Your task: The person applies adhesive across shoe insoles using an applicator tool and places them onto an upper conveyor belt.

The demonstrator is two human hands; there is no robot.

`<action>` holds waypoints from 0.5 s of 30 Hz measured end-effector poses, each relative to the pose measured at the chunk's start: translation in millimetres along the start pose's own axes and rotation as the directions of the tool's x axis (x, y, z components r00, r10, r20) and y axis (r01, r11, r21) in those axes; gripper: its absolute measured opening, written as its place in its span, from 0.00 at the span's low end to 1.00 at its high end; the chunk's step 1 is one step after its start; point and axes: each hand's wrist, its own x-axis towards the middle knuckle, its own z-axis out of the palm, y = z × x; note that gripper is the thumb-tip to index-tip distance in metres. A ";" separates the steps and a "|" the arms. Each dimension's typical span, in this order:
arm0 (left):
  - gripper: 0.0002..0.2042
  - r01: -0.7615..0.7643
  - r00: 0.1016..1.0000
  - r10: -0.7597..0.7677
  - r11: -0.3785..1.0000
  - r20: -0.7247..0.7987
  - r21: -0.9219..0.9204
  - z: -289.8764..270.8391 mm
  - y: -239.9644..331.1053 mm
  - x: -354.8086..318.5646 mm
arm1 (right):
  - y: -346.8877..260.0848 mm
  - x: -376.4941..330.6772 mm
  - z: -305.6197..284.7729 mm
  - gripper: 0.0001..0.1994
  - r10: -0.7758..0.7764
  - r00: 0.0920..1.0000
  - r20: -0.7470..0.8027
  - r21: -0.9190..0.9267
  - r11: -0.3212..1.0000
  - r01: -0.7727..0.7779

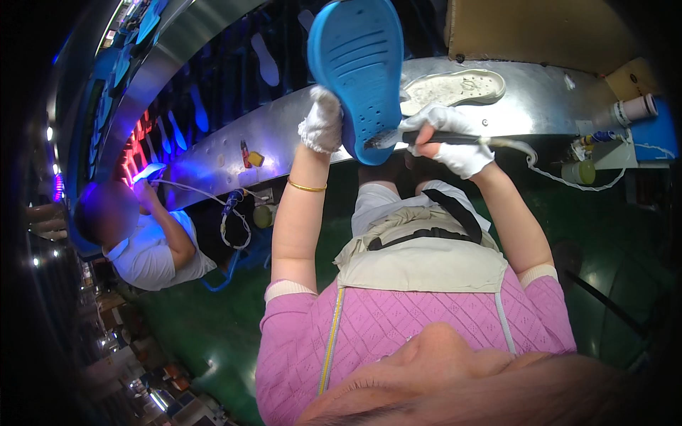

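My left hand [322, 120], in a white glove, is closed on the left edge of a blue shoe sole [361, 67]. The sole is raised, its broad end away from me, showing curved grooves and small holes. My right hand [450, 140], in a white glove with bare fingertips showing, is closed around the dark handle of a brush [383, 139]. Its bristles touch the near end of the sole. A pale hose [517, 145] runs from the handle to the right. Beyond my right hand, a cream shoe sole [456, 91] lies on the metal bench [540, 113].
A conveyor carrying several soles [266, 59] runs behind the bench. Cardboard [540, 32] stands at the back right, near a pale cylinder [639, 106] and a looping hose. At left, a co-worker [153, 245] handles a glowing piece, near a small red-and-yellow tool [250, 156].
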 end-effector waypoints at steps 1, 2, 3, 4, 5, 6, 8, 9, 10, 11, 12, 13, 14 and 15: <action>0.55 0.039 0.997 -0.038 0.999 0.065 -0.019 3.4 3.5 5.8 | -3.3 3.3 2.7 0.04 -0.175 0.983 0.058 -0.253 0.950 0.184; 0.55 0.042 0.997 -0.040 0.999 0.065 -0.020 -0.4 3.6 9.5 | -1.1 5.2 -0.2 0.04 -0.120 0.985 0.122 -0.286 0.946 0.151; 0.53 0.096 0.992 -0.099 0.994 0.072 0.046 -5.8 4.2 13.5 | -1.7 5.3 2.0 0.05 -0.080 0.988 0.132 -0.303 0.946 0.117; 0.52 0.148 0.985 -0.157 0.983 0.075 0.113 -9.0 4.3 16.8 | -2.5 6.0 4.9 0.06 -0.040 0.989 0.143 -0.321 0.943 0.085; 0.49 0.164 0.986 -0.168 0.977 0.020 0.136 -9.1 3.3 18.9 | -0.5 7.1 6.2 0.07 -0.030 0.991 0.128 -0.300 0.951 0.068; 0.49 0.165 0.985 -0.169 0.977 0.017 0.136 -10.2 1.7 21.7 | -0.7 9.0 3.2 0.07 -0.029 0.991 0.130 -0.299 0.952 0.067; 0.48 0.254 0.967 -0.247 0.948 -0.064 0.190 -10.6 -0.6 29.8 | -2.7 14.2 -7.5 0.07 0.280 0.935 0.218 0.032 0.956 -0.293; 0.45 0.290 0.957 -0.278 0.932 -0.087 0.216 -9.3 0.2 30.6 | -6.0 14.6 -9.6 0.07 0.311 0.929 0.201 0.118 0.934 -0.338; 0.45 0.292 0.956 -0.280 0.932 -0.084 0.215 -5.2 1.1 34.5 | -1.1 16.6 -11.9 0.07 0.255 0.957 0.140 0.041 0.964 -0.263; 0.39 0.342 0.935 -0.321 0.927 -0.150 0.151 -1.3 1.1 38.5 | -0.1 17.3 -13.6 0.06 0.154 0.984 0.086 0.013 0.988 -0.156; 0.33 0.388 0.907 -0.364 0.918 -0.212 0.082 2.3 2.7 42.3 | -1.0 19.3 -13.1 0.06 0.049 0.998 0.034 -0.021 0.999 -0.048; 0.32 0.424 0.890 -0.391 0.900 -0.235 0.107 7.1 10.4 42.1 | 1.0 20.2 -10.2 0.06 -0.013 1.000 0.024 -0.155 0.988 0.016; 0.32 0.425 0.889 -0.392 0.899 -0.234 0.108 4.1 11.1 43.0 | 2.5 21.3 -11.4 0.05 -0.033 0.996 0.085 -0.310 0.949 0.058; 0.32 0.468 0.871 -0.431 0.873 -0.236 0.135 -0.7 10.8 44.4 | 0.6 20.6 -10.3 0.06 0.034 0.991 0.128 -0.331 0.944 0.011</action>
